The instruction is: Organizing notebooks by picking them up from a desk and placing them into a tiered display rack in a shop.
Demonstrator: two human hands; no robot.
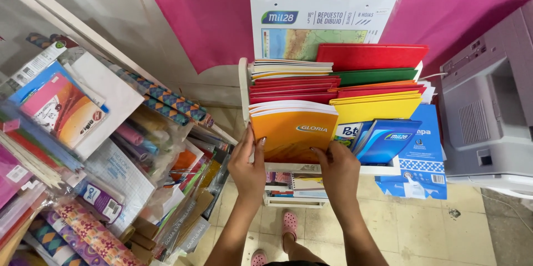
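Note:
Both my hands rest on the front of a stack of orange notebooks [292,127] standing in a white rack [242,85]. My left hand [248,166] grips the stack's left lower edge, fingers up along its side. My right hand [338,173] presses the lower right corner of the orange cover, fingers spread on it. Behind the orange ones stand red notebooks [291,85] and striped ones. Beside them are blue notebooks [384,138], yellow folders [377,109], and red and green folders [371,58].
A bagged pad of drawing paper [322,13] leans on the pink wall. A grey printer [488,105] stands at right. A blue paper ream [423,166] sits beside the rack. At left, shelves hold wrapping-paper rolls [89,230] and bagged stationery. Pink sandals [290,224] show on the tiled floor.

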